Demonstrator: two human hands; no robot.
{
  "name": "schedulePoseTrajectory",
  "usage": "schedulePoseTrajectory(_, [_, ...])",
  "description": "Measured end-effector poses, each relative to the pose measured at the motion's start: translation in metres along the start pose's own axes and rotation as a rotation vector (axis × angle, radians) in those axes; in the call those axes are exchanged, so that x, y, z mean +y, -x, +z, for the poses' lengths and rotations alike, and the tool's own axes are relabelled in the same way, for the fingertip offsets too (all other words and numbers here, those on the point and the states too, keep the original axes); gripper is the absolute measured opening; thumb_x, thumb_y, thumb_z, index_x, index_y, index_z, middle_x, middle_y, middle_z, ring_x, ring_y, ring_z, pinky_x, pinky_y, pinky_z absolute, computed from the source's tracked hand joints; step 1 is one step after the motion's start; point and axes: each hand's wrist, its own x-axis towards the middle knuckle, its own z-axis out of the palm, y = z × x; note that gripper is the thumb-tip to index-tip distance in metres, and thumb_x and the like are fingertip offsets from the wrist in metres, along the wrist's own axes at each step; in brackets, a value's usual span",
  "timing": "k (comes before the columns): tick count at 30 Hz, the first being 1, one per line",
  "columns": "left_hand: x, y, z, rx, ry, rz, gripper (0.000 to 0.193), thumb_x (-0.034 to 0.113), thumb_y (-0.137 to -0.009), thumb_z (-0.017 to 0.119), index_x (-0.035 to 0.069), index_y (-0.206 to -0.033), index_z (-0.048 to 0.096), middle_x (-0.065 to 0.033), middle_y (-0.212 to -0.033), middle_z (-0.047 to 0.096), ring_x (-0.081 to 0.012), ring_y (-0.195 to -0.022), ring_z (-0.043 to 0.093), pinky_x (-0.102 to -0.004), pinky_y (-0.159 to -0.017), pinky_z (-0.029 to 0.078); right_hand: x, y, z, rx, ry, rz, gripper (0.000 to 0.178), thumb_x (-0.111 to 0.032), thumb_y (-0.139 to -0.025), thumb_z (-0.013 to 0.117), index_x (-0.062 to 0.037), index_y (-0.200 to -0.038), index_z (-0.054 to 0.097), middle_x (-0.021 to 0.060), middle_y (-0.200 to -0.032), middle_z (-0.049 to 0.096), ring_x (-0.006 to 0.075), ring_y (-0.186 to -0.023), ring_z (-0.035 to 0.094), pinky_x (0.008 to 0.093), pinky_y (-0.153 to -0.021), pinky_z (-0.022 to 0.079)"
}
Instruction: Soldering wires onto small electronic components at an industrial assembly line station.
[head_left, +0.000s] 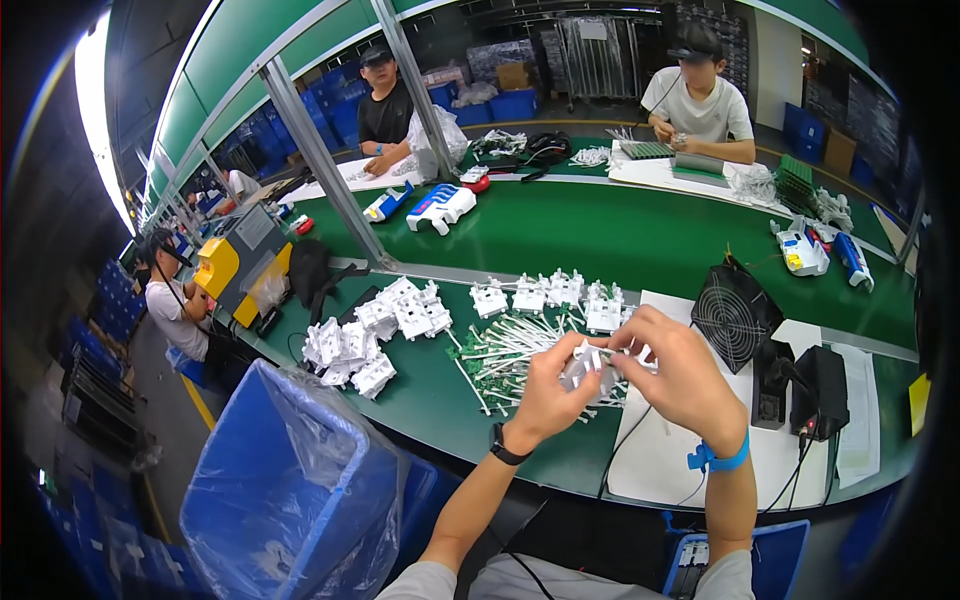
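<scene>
A small white plastic housing (583, 368) is held over the workbench in my left hand (548, 398), its thumb and fingers closed round the sides. My right hand (685, 378) is pinched together at the upper right of this housing; its fingertips hide what lies between them. Under and beside my hands spreads a pile of white leads with small green ends (505, 355). Several more white housings (605, 305) stand in a row just beyond the pile. Further left lies a heap of similar white housings (400, 310).
A blue bin lined with clear plastic (270, 480) stands at the bench's left front. On the right are a black fan (735, 318), a black power unit (820, 392) and white paper (650, 455). A green conveyor belt (560, 235) runs behind, with people seated beyond it.
</scene>
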Motion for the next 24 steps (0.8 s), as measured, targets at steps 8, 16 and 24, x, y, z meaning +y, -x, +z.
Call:
schedulePoseTrajectory(8, [-0.032, -0.023, 0.054, 0.273, 0.199, -0.136, 0.013, 0.012, -0.095, 0.062, 0.001, -0.102, 0.061, -0.0042, -0.083, 0.063, -0.0097, -0.074, 0.056, -0.0289, -0.066, 0.048, 0.002, 0.036, 0.016, 0.179, 0.359, 0.093, 0.015, -0.003, -0.085, 0.065, -0.0026, -0.099, 0.071, 0.0176, -0.079, 0.068, 0.0373, -0.071, 0.068, 0.0441, -0.060, 0.052])
schedulePoseTrajectory(16, [-0.051, -0.013, 0.089, -0.017, 0.406, -0.399, 0.022, 0.004, -0.095, 0.068, 0.000, -0.116, 0.062, -0.0031, -0.095, 0.069, -0.0069, -0.081, 0.060, -0.0224, -0.071, 0.049, 0.029, 0.103, 0.019, -0.021, 0.305, 0.164, 0.045, -0.005, -0.085, 0.066, -0.0027, -0.130, 0.061, 0.0126, -0.097, 0.065, 0.0285, -0.083, 0.068, 0.0363, -0.067, 0.056])
schedulePoseTrajectory(24, [-0.056, -0.012, 0.100, -0.384, 0.358, -0.493, 0.042, 0.006, -0.089, 0.076, 0.000, -0.126, 0.057, -0.0143, -0.099, 0.074, -0.0159, -0.087, 0.072, -0.0247, -0.069, 0.056, 0.145, 0.204, -0.023, 0.709, -0.377, 0.793, 0.050, -0.008, -0.093, 0.069, 0.0005, -0.133, 0.040, 0.0058, -0.081, 0.060, 0.0127, -0.064, 0.062, 0.0256, -0.055, 0.050])
